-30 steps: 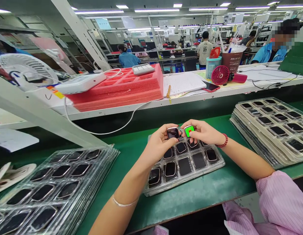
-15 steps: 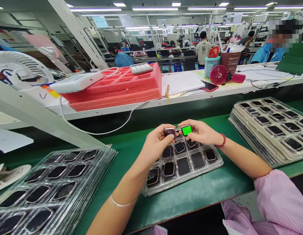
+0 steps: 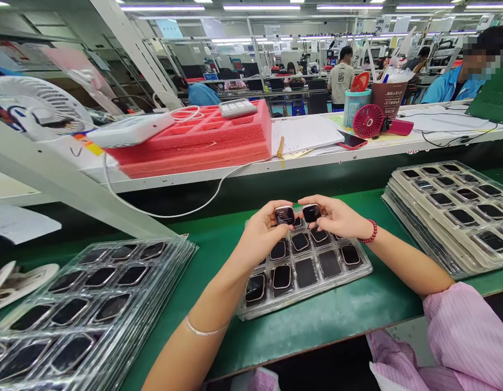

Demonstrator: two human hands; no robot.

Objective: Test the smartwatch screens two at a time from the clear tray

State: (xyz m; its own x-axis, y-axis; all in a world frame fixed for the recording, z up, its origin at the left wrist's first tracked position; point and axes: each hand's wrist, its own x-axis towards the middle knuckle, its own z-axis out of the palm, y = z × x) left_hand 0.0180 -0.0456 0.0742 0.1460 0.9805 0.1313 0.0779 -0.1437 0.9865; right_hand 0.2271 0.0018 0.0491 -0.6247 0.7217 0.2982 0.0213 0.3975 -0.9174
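Observation:
My left hand is closed on a watch with a dark screen and a pale metal frame. Close beside it, my right hand grips another watch, whose screen is dark with a small faint mark. Both watches are held upright above a clear plastic tray. Several dark-screened watches sit in that tray's compartments, such as a watch near its front edge. Two front compartments hold no watch. My hands hide part of the tray's back rows.
Stacked watch trays stand at the left and right on the green bench. Behind is a white shelf with red foam, papers, a phone and a small pink fan. A white cable hangs below it. People sit beyond.
The watch in my right hand has gone from a bright green screen to a dark one. My left thumb has shifted down off its watch's screen. The view has moved slightly.

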